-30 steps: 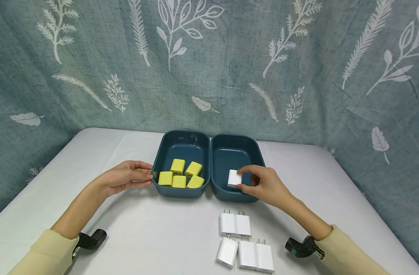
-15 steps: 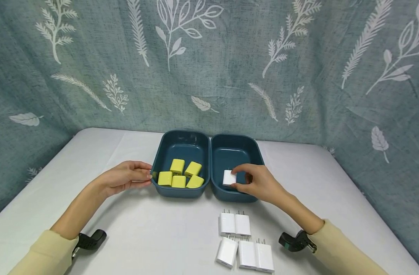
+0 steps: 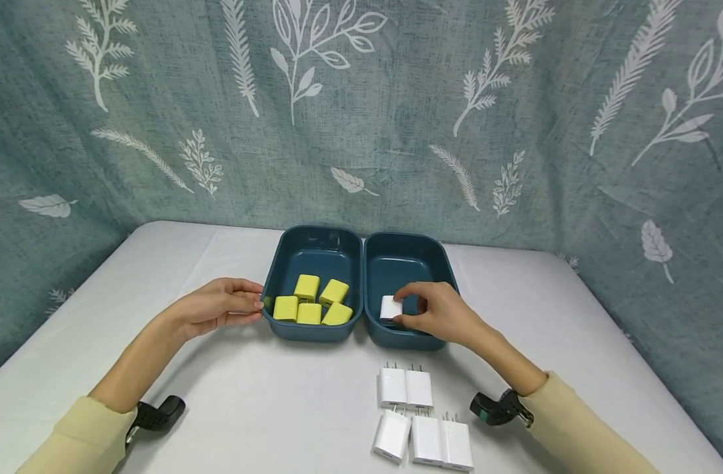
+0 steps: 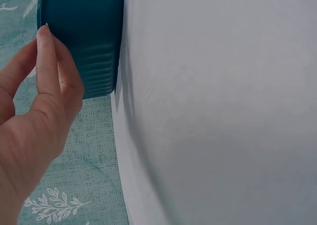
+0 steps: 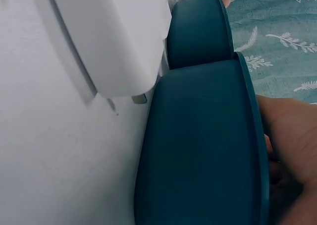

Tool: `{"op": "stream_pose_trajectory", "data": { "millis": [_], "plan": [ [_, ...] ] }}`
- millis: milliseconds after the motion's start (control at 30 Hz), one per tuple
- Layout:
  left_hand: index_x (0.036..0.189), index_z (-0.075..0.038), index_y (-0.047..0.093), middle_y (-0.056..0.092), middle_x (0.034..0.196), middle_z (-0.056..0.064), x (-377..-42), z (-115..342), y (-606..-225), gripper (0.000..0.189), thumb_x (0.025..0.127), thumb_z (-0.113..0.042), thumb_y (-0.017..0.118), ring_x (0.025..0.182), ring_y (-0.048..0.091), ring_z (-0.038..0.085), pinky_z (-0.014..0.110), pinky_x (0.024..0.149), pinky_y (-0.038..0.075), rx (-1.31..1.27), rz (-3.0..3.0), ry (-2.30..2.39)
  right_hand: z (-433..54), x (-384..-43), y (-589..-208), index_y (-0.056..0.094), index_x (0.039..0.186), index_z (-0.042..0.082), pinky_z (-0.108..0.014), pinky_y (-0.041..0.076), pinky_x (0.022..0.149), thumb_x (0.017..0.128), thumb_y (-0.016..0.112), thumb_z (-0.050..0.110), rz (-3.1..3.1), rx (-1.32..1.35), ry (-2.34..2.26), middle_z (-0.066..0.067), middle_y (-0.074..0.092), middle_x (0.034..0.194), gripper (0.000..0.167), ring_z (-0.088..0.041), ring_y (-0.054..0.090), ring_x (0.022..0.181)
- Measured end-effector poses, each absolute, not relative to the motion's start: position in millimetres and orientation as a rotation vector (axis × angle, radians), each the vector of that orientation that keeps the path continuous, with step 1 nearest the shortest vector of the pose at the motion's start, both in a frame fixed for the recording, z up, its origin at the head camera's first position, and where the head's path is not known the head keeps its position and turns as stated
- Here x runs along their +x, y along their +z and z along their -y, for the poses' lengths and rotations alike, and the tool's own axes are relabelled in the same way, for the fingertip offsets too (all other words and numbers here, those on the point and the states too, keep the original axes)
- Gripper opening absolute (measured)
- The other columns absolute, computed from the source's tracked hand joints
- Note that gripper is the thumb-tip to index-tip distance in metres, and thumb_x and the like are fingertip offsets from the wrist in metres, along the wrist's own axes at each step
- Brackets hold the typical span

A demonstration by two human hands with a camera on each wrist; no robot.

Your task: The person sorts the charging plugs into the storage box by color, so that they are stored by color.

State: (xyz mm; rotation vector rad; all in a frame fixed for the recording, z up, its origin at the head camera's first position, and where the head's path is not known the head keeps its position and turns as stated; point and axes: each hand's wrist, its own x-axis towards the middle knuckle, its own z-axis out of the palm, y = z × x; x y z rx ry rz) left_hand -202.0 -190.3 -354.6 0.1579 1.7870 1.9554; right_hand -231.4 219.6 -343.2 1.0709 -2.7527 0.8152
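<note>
Left hand (image 3: 219, 306), head view: fingers fairly straight, touching the first box (image 3: 314, 333) at its 8 o'clock, maybe to keep it steady.
Right hand (image 3: 448, 309), head view: pinches a white plug (image 3: 390, 308) inside the second box (image 3: 403, 340), near its 7 o'clock.
Yellow plugs (image 3: 309, 313): in the first box, around 6 o'clock.
Loose white plugs (image 3: 425, 440): at the second box's 6 o'clock, likely for easy reach.
Left wrist view: fingertips touch the first box's edge, 10 o'clock.
Right wrist view: the second box's wall hides the pinch, 4 o'clock; can't tell it here.

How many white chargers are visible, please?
6: one charger in the right hand, within the right tray; on the table, two chargers behind three. The tray may hide more.
</note>
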Motion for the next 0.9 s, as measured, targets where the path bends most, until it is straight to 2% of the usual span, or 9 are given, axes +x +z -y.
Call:
{"op": "stream_pose_trajectory", "data": {
  "millis": [367, 600, 800, 900],
  "plan": [
    [0.138, 0.019, 0.028, 0.064, 0.105, 0.011, -202, 190, -354, 0.052, 0.095, 0.007, 0.056, 0.094, 0.067, 0.016, 0.031, 0.092, 0.056, 0.142, -1.789, 1.962, -214, -234, -345, 0.073, 0.106, 0.011, -0.023, 0.039, 0.046, 0.081, 0.083, 0.022, 2.778, 1.122, 0.798, 0.009, 0.054, 0.063, 0.029, -0.006, 0.044, 0.052],
    [0.138, 0.019, 0.029, 0.065, 0.106, 0.012, -205, 190, -356, 0.051, 0.096, 0.007, 0.055, 0.094, 0.068, 0.016, 0.034, 0.096, 0.054, 0.127, -1.791, 1.959, -216, -234, -344, 0.073, 0.107, 0.008, -0.024, 0.042, 0.046, 0.085, 0.080, 0.022, 2.798, 1.139, 0.816, 0.006, 0.061, 0.071, 0.027, -0.007, 0.046, 0.054],
    [0.137, 0.019, 0.029, 0.065, 0.105, 0.011, -203, 190, -355, 0.051, 0.096, 0.006, 0.056, 0.094, 0.068, 0.016, 0.033, 0.094, 0.055, 0.144, -1.784, 1.964, -219, -228, -338, 0.074, 0.108, 0.009, -0.025, 0.039, 0.048, 0.086, 0.079, 0.023, 2.777, 1.080, 0.864, 0.006, 0.057, 0.068, 0.026, -0.009, 0.044, 0.056],
    [0.138, 0.020, 0.029, 0.065, 0.105, 0.011, -202, 190, -354, 0.052, 0.096, 0.006, 0.056, 0.094, 0.067, 0.015, 0.033, 0.094, 0.055, 0.151, -1.787, 1.959, -222, -223, -335, 0.074, 0.108, 0.009, -0.025, 0.039, 0.048, 0.087, 0.079, 0.024, 2.756, 1.069, 0.889, 0.002, 0.063, 0.076, 0.027, -0.010, 0.044, 0.057]
  ]
}}
